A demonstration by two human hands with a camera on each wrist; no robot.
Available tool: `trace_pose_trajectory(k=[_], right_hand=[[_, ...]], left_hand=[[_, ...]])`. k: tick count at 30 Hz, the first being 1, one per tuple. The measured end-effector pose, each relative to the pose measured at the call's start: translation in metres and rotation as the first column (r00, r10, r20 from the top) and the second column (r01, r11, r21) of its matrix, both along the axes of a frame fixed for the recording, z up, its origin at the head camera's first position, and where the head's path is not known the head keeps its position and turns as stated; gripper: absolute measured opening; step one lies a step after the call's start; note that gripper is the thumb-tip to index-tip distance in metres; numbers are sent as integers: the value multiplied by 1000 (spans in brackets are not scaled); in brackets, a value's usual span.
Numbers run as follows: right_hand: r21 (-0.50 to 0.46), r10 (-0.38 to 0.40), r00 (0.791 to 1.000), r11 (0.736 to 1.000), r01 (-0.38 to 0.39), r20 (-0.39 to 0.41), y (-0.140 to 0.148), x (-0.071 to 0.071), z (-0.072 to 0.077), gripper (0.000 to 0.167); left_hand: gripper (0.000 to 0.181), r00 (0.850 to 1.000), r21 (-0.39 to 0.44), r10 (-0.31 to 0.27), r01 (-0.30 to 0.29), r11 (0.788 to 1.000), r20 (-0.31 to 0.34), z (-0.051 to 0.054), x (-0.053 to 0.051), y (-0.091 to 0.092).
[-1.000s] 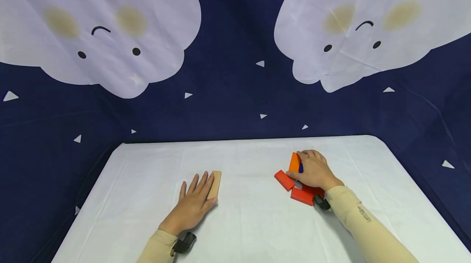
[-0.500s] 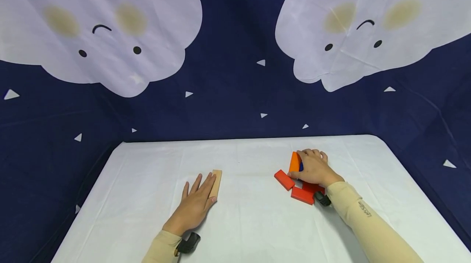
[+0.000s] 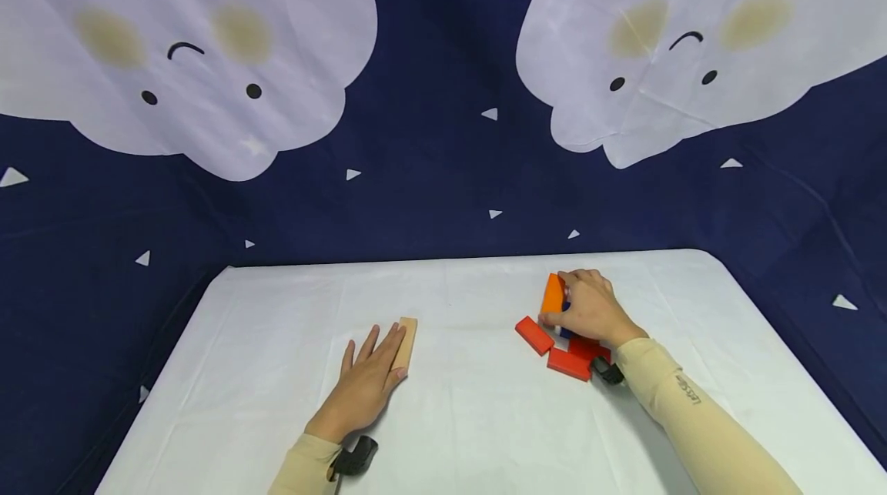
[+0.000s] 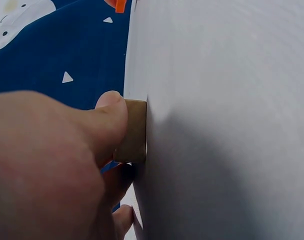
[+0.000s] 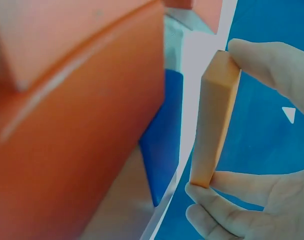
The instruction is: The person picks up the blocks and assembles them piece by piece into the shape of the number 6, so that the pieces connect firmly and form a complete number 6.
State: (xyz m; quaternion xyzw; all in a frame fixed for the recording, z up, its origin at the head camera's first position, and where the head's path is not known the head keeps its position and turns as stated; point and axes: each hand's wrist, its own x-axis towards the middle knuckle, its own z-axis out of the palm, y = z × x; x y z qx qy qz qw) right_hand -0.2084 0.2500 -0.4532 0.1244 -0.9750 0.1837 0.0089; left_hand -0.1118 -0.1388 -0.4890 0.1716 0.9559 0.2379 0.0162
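My right hand (image 3: 592, 309) pinches an orange block (image 3: 553, 295) between thumb and fingertips, on the right side of the table. In the right wrist view the orange block (image 5: 214, 120) is held by its two ends, raised off the pile. Partly under this hand lie a blue block (image 5: 164, 135) and a pale grey block (image 5: 173, 45). Over on the left, my left hand (image 3: 360, 387) rests with straight fingers along a plain wooden block (image 3: 406, 342) lying flat. In the left wrist view the thumb touches the wooden block (image 4: 134, 130) near its end.
Red blocks lie close under and beside the right hand: one red block (image 3: 534, 336) to the left, another red block (image 3: 570, 364) nearer. A white cloth covers the table (image 3: 471, 433). Behind it hangs a dark blue curtain (image 3: 430, 195) with clouds.
My right hand has lifted the orange block slightly up and away from the pile, uncovering more of the blue block. The left hand stays about where it was on the wooden block.
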Motion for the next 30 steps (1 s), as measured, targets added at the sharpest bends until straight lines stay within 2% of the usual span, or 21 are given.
trace_pose_trajectory(k=[15, 30], right_hand=[[-74, 14, 1000, 997, -16, -22, -20, 5, 12, 92], [-174, 31, 998, 984, -39, -51, -54, 3, 14, 94]], left_hand=[[60, 1000, 27, -3, 3, 1000, 4, 2, 0, 2], [61, 1000, 35, 3, -3, 999, 3, 2, 0, -1]])
